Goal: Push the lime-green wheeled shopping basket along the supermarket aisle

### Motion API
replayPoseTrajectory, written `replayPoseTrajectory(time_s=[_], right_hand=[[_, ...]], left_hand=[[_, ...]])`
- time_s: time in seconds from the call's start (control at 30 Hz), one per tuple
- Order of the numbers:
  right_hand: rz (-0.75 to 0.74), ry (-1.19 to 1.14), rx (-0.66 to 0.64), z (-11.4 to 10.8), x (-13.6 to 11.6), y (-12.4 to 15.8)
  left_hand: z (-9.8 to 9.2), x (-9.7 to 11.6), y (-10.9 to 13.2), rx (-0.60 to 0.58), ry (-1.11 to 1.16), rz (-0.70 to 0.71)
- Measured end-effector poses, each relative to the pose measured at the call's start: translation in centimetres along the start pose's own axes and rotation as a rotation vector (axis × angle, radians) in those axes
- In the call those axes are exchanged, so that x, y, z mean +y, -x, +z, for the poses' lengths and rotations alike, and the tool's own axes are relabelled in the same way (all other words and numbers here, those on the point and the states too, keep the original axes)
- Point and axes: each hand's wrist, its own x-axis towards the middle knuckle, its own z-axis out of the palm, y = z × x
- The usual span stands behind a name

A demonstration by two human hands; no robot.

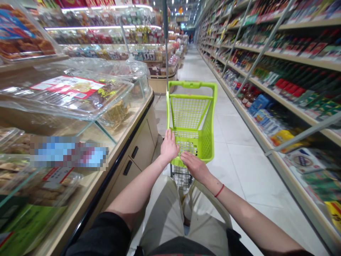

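Green cart [191,85] stands on tiled floor [239,153] beside shelves [287,57].

Cart [206,142] stands on the floor [239,149]. Left hand [169,147] and right hand [194,165] rest on the cart's near edge, side by side. Counter [128,142] runs just left of the cart, with a glass case [80,96] on top. Shelves [279,71] run right of the cart, apart from it. Pole [165,42] rises at the cart's far left corner. Display stand [162,80] sits beyond the cart.
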Motion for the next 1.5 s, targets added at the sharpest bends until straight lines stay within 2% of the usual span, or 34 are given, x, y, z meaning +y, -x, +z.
replayPoseTrajectory(time_s=[0.13, 0.4, 0.5, 0.67, 0.93, 1.03, 1.1, 1.2, 1.4, 1.5], right_hand=[[0.002, -0.021, -0.036, -0.8, 0.6, 0.8], [0.039, 0.031, -0.058, -6.4, 4.0, 5.3], [0.058, 0.025, -0.047, -7.6, 5.3, 6.3], [0.104, -0.026, -0.024, -7.3, 7.7, 5.9], [0.248, 0.032, 0.073, -5.8, 13.8, 2.1], [0.321, 0.025, 0.116, -5.4, 15.1, 1.3], [0.339, 0.006, 0.132, -5.3, 15.0, 1.3], [0.334, -0.023, 0.136, -5.4, 13.3, 2.3], [0.303, -0.132, 0.099, -6.6, 6.0, 5.7], [0.302, -0.166, 0.054, -7.1, 3.4, 6.7]], left_hand=[[-0.1, -0.3, 0.1, -0.005, 0.008, -0.005], [-0.3, -0.1, 0.0, -0.017, 0.009, -0.005], [-0.3, 0.0, 0.0, -0.024, 0.001, -0.007], [0.0, -0.1, -0.1, -0.023, -0.002, 0.010], [0.1, -0.2, -0.2, -0.023, 0.016, 0.009], [0.0, -0.1, -0.2, -0.029, 0.009, 0.000], [-0.1, 0.0, -0.2, -0.029, 0.007, -0.006], [-0.2, 0.1, -0.1, -0.031, 0.010, -0.019], [-0.3, -0.1, 0.0, -0.036, 0.020, -0.014], [-0.2, -0.2, 0.0, -0.028, 0.019, -0.006]])
